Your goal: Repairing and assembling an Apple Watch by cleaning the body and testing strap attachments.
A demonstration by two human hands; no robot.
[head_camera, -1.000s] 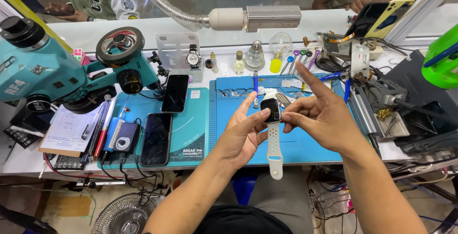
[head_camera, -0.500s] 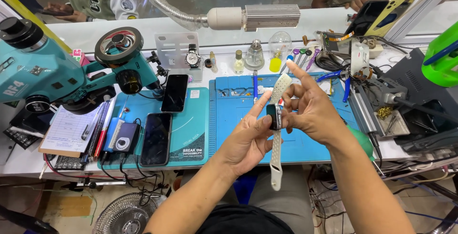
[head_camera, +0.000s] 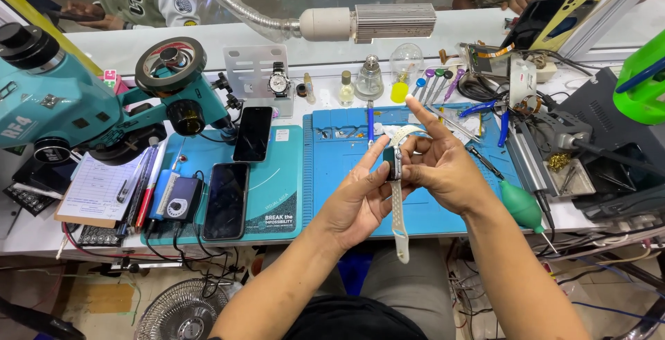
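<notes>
While both hands pinch the smartwatch (head_camera: pixel 392 163) over the blue mat (head_camera: pixel 346 174), left hand (head_camera: pixel 360 201) at 7 o'clock, right hand (head_camera: pixel 443 170) at 3, its pale perforated strap (head_camera: pixel 400 226) dangles straight toward 6.

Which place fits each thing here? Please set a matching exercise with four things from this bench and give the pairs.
Things:
1. smartwatch
2. wristwatch
3. two dark phones
4. green air blower

Places:
A. lying on the teal mat, screens up
B. at the right bench edge, beside the right hand
C. held between both hands, pale strap hanging down
D. propped on a clear stand at the back

Pairs: 1-C, 2-D, 3-A, 4-B
</notes>
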